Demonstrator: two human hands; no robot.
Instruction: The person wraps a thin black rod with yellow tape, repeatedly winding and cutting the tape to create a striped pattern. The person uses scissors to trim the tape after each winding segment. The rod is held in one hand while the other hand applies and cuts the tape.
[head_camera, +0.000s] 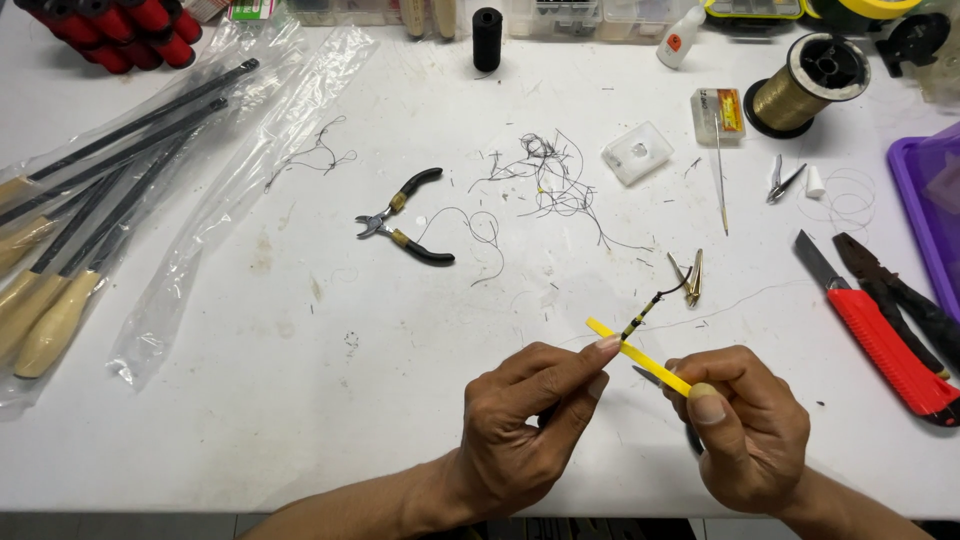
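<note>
A thin yellow strip (640, 356) sits low and right of centre in the frame, pinched at one end by the left hand (525, 425) and at the other by the right hand (745, 425). A black-and-yellow wrapped hook (655, 303) crosses it. Small pliers (405, 218) lie upper left, a red utility knife (875, 335) at right.

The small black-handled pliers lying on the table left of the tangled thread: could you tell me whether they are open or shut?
Open. The pliers lie flat with their two black handles splayed apart; neither hand touches them.
</note>
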